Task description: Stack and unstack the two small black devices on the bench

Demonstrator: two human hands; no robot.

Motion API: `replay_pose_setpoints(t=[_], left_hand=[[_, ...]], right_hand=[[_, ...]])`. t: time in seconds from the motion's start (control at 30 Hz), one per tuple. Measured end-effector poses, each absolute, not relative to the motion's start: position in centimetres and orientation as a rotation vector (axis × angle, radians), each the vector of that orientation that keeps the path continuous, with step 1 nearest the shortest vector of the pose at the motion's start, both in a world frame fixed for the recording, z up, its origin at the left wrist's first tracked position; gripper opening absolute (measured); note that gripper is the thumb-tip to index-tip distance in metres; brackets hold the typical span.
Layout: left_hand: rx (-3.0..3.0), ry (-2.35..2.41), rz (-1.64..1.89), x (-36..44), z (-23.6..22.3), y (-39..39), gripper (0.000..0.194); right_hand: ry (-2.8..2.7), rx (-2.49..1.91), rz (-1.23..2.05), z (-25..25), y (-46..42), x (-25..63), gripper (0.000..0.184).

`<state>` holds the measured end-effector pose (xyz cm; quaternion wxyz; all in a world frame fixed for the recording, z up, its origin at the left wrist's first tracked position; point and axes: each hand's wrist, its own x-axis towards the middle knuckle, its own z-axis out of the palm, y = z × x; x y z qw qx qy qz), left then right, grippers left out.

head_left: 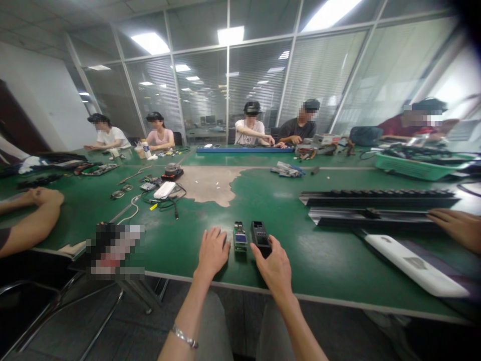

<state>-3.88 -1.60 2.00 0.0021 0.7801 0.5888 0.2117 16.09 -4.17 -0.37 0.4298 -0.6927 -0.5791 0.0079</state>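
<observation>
A green circuit board (240, 237) with a small screen lies on the green table in front of me. Just to its left my left hand (213, 250) rests palm down, fingers stretched out and holding nothing. On the board's other side is a black plastic device casing (260, 236) with a window and a row of small openings. My right hand (277, 263) grips the casing's near end, thumb on its left and fingers along its right. Part of that end is hidden by the hand. Board and casing lie apart, side by side.
Two long black metal rails (379, 198) lie to the right, near a long white device (417, 265) and another person's hand (456, 225). A white box (165, 190) with cables sits at left. Farther back stands a green basket (413, 168). Several people sit around the table.
</observation>
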Motion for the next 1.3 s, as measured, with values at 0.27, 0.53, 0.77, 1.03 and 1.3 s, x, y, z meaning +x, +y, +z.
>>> replay_pose_setpoints(t=[0.27, 0.53, 0.77, 1.03, 1.3], left_hand=[[2.438, 1.845, 0.666, -3.9, 2.1, -1.7, 0.039], [2.440, 1.839, 0.664, -4.1, 2.2, -1.8, 0.037], [2.435, 1.843, 0.696, -4.0, 2.1, -1.8, 0.033], [2.426, 1.830, 0.719, -4.2, 2.0, -1.9, 0.033], [2.424, 1.827, 0.741, -4.3, 2.1, -2.0, 0.033]], right_hand=[[-1.484, -1.698, 0.009, -0.2, -4.4, 16.0, 0.056], [-1.469, -1.753, 0.038, 0.5, -4.5, 15.7, 0.056], [-1.385, -1.717, 0.028, 3.7, -5.0, 14.0, 0.059], [-1.442, -1.679, 0.015, 5.1, -4.9, 10.2, 0.058], [-1.481, -1.732, -0.023, 5.5, -4.9, 8.8, 0.051]])
